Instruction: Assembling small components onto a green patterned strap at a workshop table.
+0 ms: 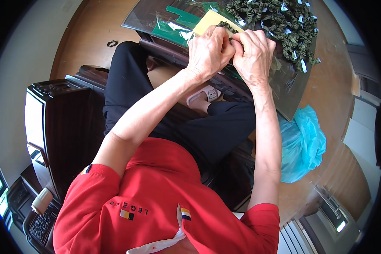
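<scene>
Above the near edge of the dark table, my left hand (210,51) and my right hand (254,56) are close together, fingers pinched. A ruffled dark olive scrunchie (227,27) shows just beyond my fingertips, and both hands appear to grip it. Part of it is hidden behind my fingers. A pale yellow card (210,20) lies under and beyond my left hand. Past my right hand is a large heap of similar olive scrunchies (266,12), many with small white tags.
Green sheets (182,17) and clear plastic lie on the table (299,91) at left. A blue plastic bag (302,146) hangs or stands by its right side. One dark scrunchie (112,43) lies on the wooden floor. A dark wooden armrest cabinet (65,127) stands left.
</scene>
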Motion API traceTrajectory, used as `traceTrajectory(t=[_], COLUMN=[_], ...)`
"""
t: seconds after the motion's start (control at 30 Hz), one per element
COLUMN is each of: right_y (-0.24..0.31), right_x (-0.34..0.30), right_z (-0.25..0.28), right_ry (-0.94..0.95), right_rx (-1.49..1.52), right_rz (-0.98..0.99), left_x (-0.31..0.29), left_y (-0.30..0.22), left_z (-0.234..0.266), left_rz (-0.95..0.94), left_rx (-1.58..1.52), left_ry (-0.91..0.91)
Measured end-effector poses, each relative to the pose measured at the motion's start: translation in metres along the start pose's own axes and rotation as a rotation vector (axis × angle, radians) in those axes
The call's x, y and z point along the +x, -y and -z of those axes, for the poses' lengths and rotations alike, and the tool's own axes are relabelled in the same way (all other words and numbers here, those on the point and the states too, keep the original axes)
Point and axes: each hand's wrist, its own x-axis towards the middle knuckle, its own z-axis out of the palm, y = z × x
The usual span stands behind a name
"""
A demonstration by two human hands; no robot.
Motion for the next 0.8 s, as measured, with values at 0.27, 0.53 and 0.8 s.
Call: traceTrajectory(t=[0.27, 0.53, 0.8], right_y=[-0.012, -0.019, -0.020], right_x=[-0.004, 0.006, 0.004], right_z=[0.002, 0.010, 0.011], right_ry=[0.058, 0.291, 0.259], right_rx=[0.185, 0.448, 0.521], right_rz=[-0.120, -0.344, -0.364], left_x=[0.005, 0.050, 0.048], left_y=[-0.016, 0.020, 0.038], left_z=[0.027, 0.037, 0.028], left_rz=[-0.085, -0.375, -0.387], left_rx=[-0.023, 0.043, -0.225], left_ry=[0.111, 0.301, 0.277])
